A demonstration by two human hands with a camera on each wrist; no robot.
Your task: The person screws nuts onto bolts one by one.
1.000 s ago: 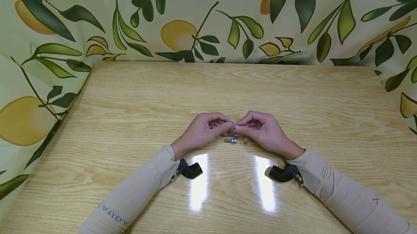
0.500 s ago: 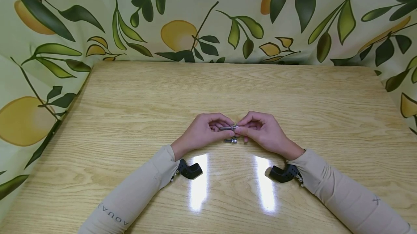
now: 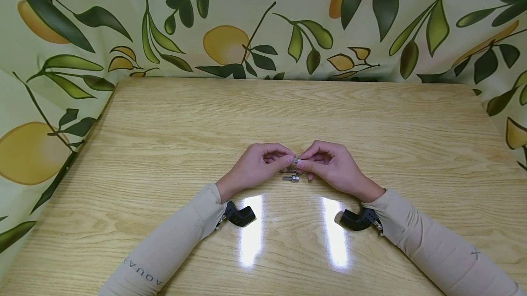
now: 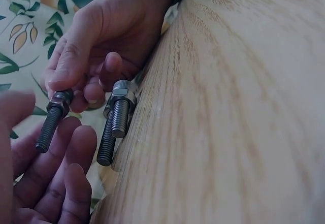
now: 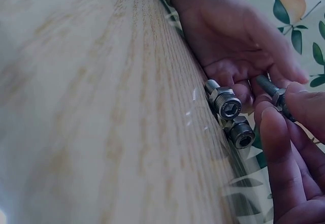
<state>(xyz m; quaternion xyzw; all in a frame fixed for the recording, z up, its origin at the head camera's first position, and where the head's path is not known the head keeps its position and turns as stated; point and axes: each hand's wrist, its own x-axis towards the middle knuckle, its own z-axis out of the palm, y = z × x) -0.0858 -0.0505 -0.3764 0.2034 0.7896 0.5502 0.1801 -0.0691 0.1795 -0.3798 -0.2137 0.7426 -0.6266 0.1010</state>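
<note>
My right hand point(image 3: 335, 165) pinches the head end of a socket-head bolt point(image 4: 48, 127) between thumb and fingers, just above the table. A hex nut point(image 4: 60, 101) sits on this bolt close to the head. My left hand point(image 3: 257, 165) is around the threaded end, with its fingers beneath the bolt. In the left wrist view its thumb point(image 4: 15, 109) stands apart from the thread. Two more socket-head bolts with nuts lie beside each other under the hands, a near bolt point(image 3: 291, 178) and a far bolt point(image 4: 105, 142), partly covered in the head view.
The wooden table point(image 3: 197, 117) extends around both hands. Leaf-and-fruit printed cloth point(image 3: 263, 21) hangs behind it and at both sides. Black wrist-worn devices stick out below the left sleeve point(image 3: 240, 214) and the right sleeve point(image 3: 358, 219).
My left thumb swings down from the bolt, baring its thread half a second ago, then comes back up over it. My right hand keeps its hold, and the lying bolts stay put.
</note>
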